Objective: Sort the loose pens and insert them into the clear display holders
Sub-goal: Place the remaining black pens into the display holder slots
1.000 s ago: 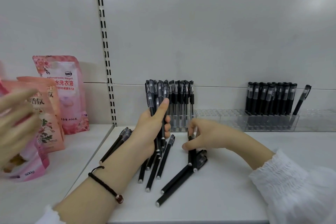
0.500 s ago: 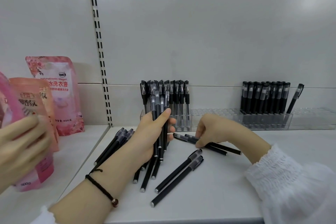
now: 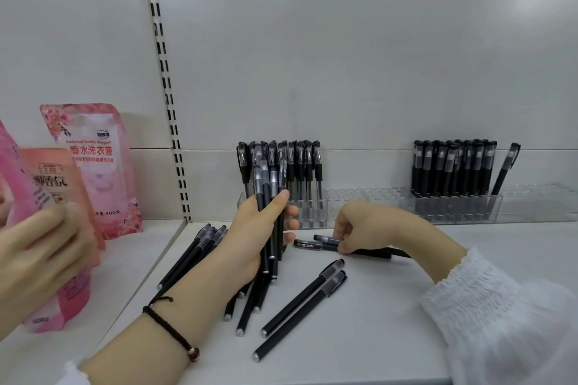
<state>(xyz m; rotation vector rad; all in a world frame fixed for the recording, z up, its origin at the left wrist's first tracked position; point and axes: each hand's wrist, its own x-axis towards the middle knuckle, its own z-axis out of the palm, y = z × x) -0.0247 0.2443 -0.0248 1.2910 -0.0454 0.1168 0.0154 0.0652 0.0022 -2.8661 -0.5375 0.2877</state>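
My left hand (image 3: pixel 259 237) grips an upright bundle of black pens (image 3: pixel 269 197), caps up, just in front of the left end of the clear holder (image 3: pixel 369 197). My right hand (image 3: pixel 359 228) pinches two black pens (image 3: pixel 316 244) that lie flat on the white shelf (image 3: pixel 406 322). Loose black pens lie on the shelf: a group at the left (image 3: pixel 194 256), several under my left wrist (image 3: pixel 250 300) and two diagonal ones in front (image 3: pixel 303 303). Pens stand in the holder at its left end (image 3: pixel 305 166) and further right (image 3: pixel 453 169).
Pink detergent pouches (image 3: pixel 90 166) stand on the neighbouring shelf at the left. Another person's hand (image 3: pixel 37 259) holds a pink pouch (image 3: pixel 67 306) at the far left edge. A slotted upright rail (image 3: pixel 162 72) divides the two shelf bays.
My right hand laid its pens down flat from upright and moved slightly right. My left hand kept its upright bundle. The other person's hand took hold of a pouch.
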